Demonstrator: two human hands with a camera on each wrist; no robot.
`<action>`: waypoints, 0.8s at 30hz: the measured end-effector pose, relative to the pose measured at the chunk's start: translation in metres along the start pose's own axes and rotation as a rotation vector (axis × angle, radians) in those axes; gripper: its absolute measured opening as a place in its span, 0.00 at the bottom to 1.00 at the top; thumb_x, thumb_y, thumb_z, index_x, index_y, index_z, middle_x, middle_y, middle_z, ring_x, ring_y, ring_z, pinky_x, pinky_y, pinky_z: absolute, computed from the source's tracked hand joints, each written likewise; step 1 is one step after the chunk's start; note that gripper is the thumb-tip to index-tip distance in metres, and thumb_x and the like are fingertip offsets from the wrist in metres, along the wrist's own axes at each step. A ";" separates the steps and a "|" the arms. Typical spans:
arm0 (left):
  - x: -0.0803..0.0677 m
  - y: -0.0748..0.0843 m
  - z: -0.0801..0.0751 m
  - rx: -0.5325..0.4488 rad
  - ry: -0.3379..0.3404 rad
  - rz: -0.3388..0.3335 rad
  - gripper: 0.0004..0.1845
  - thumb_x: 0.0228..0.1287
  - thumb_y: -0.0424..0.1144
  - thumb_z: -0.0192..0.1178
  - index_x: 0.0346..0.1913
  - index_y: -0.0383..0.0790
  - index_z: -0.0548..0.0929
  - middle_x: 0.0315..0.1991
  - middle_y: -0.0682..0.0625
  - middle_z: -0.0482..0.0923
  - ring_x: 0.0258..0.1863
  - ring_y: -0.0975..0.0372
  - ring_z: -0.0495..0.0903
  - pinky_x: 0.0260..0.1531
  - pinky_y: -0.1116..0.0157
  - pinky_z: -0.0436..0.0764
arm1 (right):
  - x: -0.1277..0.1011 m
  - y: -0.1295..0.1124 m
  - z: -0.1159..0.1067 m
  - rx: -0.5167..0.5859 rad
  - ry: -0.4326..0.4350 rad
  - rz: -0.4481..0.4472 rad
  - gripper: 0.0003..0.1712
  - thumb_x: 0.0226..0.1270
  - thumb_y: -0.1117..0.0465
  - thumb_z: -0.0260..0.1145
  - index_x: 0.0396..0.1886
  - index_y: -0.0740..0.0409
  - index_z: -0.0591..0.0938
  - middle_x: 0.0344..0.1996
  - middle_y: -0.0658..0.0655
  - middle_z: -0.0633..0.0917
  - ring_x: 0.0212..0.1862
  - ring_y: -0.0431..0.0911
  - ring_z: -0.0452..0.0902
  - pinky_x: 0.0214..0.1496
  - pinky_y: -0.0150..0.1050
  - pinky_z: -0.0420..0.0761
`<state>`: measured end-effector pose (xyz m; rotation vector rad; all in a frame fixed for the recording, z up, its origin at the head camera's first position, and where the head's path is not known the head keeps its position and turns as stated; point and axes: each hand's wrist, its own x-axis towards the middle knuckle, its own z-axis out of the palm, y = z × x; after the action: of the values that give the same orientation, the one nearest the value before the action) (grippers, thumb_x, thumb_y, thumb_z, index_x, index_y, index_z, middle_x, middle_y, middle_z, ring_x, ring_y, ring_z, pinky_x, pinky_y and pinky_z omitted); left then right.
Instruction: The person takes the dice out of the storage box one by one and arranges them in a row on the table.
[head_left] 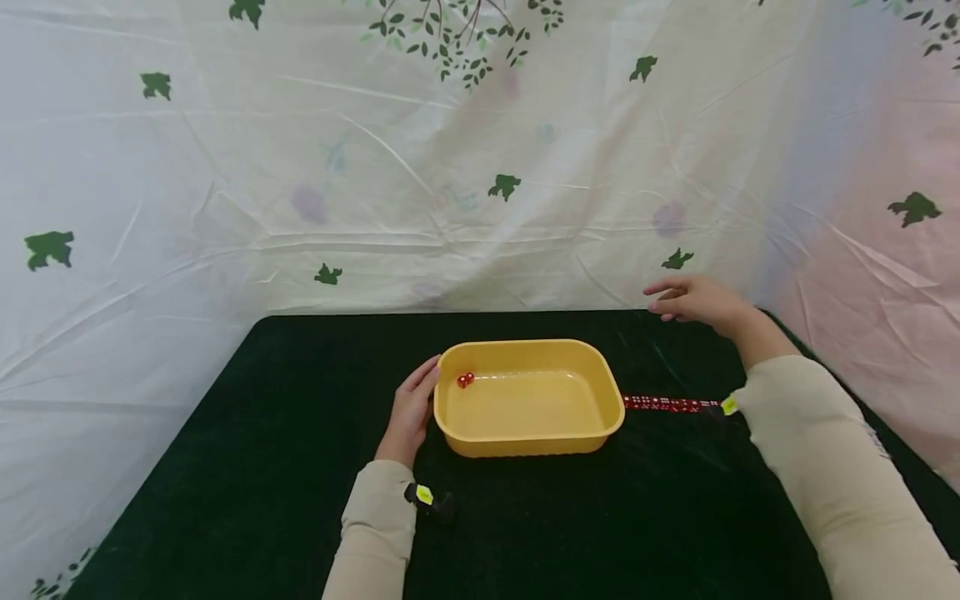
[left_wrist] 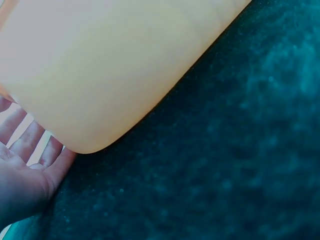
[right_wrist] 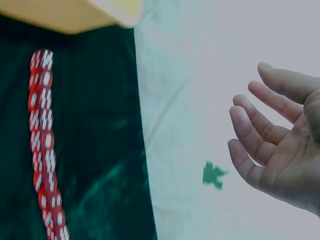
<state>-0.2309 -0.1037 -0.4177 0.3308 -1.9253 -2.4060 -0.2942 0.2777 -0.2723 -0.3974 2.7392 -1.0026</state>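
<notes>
A yellow plastic basin sits on the dark green cloth. Two red dice with white pips lie inside it, near its left wall. My left hand rests against the basin's left end. In the left wrist view, the fingers of that hand lie fairly straight and spread along the basin's outer wall. Raised over the far right of the table, my right hand holds nothing. Its fingers are loosely bent and apart in the right wrist view. Right of the basin runs a long double row of red dice.
Dark green cloth covers the table. Behind it hangs a pale curtain with green leaf prints, meeting the table's back edge. The right forearm's sleeve passes over the right end of the dice row and hides what lies beneath.
</notes>
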 end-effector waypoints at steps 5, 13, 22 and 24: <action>0.001 0.001 -0.001 -0.011 0.000 -0.005 0.20 0.57 0.51 0.53 0.52 0.51 0.73 0.54 0.54 0.66 0.51 0.61 0.65 0.49 0.60 0.67 | 0.013 -0.022 0.013 0.021 0.017 -0.029 0.34 0.57 0.45 0.57 0.56 0.63 0.66 0.52 0.68 0.69 0.45 0.56 0.69 0.51 0.51 0.66; 0.001 0.002 -0.001 -0.023 -0.003 -0.013 0.19 0.56 0.51 0.54 0.51 0.51 0.74 0.53 0.55 0.67 0.50 0.61 0.66 0.49 0.60 0.67 | 0.029 -0.044 0.038 0.068 0.025 -0.050 0.30 0.57 0.48 0.58 0.55 0.61 0.69 0.51 0.65 0.71 0.43 0.55 0.69 0.51 0.50 0.67; -0.005 0.003 -0.004 -0.010 0.000 -0.021 0.20 0.56 0.51 0.54 0.52 0.51 0.73 0.54 0.54 0.67 0.51 0.61 0.66 0.49 0.60 0.67 | 0.041 -0.066 0.077 0.208 0.001 -0.081 0.23 0.59 0.54 0.58 0.53 0.60 0.71 0.49 0.63 0.73 0.41 0.53 0.71 0.49 0.46 0.69; -0.006 0.003 -0.005 -0.010 -0.006 -0.020 0.20 0.56 0.51 0.54 0.52 0.51 0.73 0.54 0.54 0.66 0.51 0.60 0.65 0.49 0.60 0.67 | 0.043 -0.072 0.086 0.225 -0.006 -0.088 0.22 0.59 0.56 0.58 0.52 0.60 0.72 0.48 0.62 0.74 0.40 0.53 0.71 0.48 0.46 0.69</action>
<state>-0.2242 -0.1078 -0.4147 0.3444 -1.9219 -2.4309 -0.2987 0.1599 -0.2935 -0.4845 2.5856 -1.3126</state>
